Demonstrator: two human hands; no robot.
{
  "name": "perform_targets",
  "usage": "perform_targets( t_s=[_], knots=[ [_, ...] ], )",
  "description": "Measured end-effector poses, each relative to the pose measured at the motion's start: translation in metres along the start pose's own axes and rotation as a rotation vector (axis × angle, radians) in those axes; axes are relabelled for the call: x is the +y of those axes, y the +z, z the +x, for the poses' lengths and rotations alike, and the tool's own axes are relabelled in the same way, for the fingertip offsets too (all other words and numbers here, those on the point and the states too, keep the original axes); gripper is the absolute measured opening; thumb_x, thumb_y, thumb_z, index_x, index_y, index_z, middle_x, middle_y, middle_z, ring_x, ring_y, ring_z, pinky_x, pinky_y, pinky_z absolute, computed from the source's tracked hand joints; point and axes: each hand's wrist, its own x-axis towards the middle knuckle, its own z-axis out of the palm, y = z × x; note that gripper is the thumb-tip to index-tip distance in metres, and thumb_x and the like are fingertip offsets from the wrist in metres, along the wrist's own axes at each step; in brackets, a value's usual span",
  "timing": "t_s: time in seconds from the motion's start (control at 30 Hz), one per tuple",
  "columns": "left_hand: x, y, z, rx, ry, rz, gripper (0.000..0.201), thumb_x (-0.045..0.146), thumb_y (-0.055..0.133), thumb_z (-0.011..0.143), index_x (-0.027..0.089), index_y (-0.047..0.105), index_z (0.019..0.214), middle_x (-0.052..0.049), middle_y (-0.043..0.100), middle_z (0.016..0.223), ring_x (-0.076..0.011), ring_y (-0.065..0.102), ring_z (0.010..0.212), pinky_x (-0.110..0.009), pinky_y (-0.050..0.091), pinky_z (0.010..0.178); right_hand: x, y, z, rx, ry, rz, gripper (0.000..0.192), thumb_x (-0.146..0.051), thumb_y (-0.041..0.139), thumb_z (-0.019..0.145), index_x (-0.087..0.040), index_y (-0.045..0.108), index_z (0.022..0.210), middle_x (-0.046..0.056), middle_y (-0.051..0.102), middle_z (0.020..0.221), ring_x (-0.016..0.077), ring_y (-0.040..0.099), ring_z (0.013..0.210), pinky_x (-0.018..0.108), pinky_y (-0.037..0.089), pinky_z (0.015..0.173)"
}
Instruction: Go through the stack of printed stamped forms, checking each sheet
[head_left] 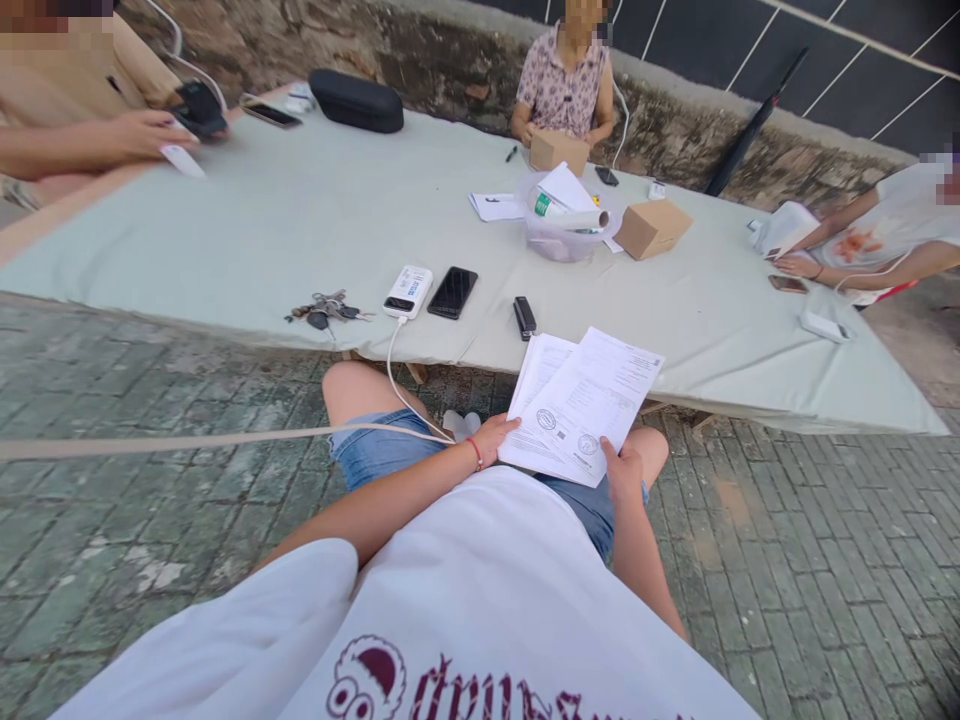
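The person sits at the near edge of a table (262, 230) covered in pale cloth, holding a sheaf of papers (581, 405) over the lap. The left hand (491, 438) grips the sheaf's left edge, fingers curled under it; the right hand (622, 470) pinches the near right corner, thumb on top. The top sheet carries printed text and two round stamps. On the table just beyond the papers lie a stapler (524, 317), a black phone (452, 292), a power bank (408, 291) with a white cable running down to the lap, and keys (328, 309) further left. Farther off stand a clear tub (559, 240) with rolled papers and a cardboard box (652, 228). Other people sit at the far left, far side and right.
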Motion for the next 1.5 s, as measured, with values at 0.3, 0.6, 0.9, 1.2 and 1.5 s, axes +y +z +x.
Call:
perform_targets(
  t_s=[0.3,0.6,0.9,1.2,1.5],
  knots=[
    [0.001,-0.001,-0.001,0.015,-0.006,-0.031,0.025,0.016,0.086,0.075,0.010,0.078,0.098,-0.013,0.081,0.091,-0.0316,0.078,0.093,-0.045,0.060,0.095,-0.012,-0.052,0.015,0.446,-0.072,0.077,0.033,-0.039,0.075,0.068,-0.017,0.075,0.092,0.004,0.078,0.086,0.0244,0.074,0.086,0.038,0.063,0.078],
    [0.001,-0.003,0.001,0.008,-0.081,0.021,0.022,0.009,0.076,0.081,0.008,0.075,0.102,-0.014,0.081,0.092,-0.0293,0.079,0.090,-0.044,0.062,0.091,-0.019,-0.052,0.009,0.379,-0.108,0.095,0.038,-0.043,0.078,0.071,-0.016,0.076,0.099,0.004,0.079,0.094,0.0221,0.074,0.088,0.037,0.062,0.082],
    [-0.002,-0.006,0.004,-0.027,-0.095,0.045,0.028,0.010,0.076,0.080,0.007,0.076,0.108,-0.016,0.081,0.099,-0.0312,0.079,0.093,-0.044,0.062,0.089,-0.020,-0.011,-0.003,0.075,-0.093,-0.160,0.047,-0.055,0.077,0.075,-0.019,0.077,0.106,0.008,0.080,0.095,0.0311,0.073,0.099,0.044,0.062,0.089],
    [-0.003,-0.005,0.006,-0.056,-0.136,-0.027,0.034,0.028,0.080,0.086,0.006,0.073,0.111,-0.020,0.080,0.106,-0.0304,0.079,0.094,-0.044,0.062,0.093,-0.021,0.004,-0.009,-0.078,-0.055,-0.135,0.039,-0.051,0.079,0.076,-0.022,0.077,0.103,0.006,0.080,0.096,0.0327,0.071,0.103,0.045,0.060,0.092],
    [-0.002,-0.004,0.001,-0.028,-0.083,0.017,0.022,0.014,0.082,0.081,0.007,0.075,0.101,-0.018,0.081,0.099,-0.0295,0.079,0.087,-0.045,0.062,0.091,-0.022,0.013,0.000,-0.098,-0.146,-0.370,0.043,-0.053,0.071,0.080,-0.021,0.075,0.107,0.011,0.078,0.105,0.0335,0.071,0.096,0.049,0.058,0.091]
  ],
)
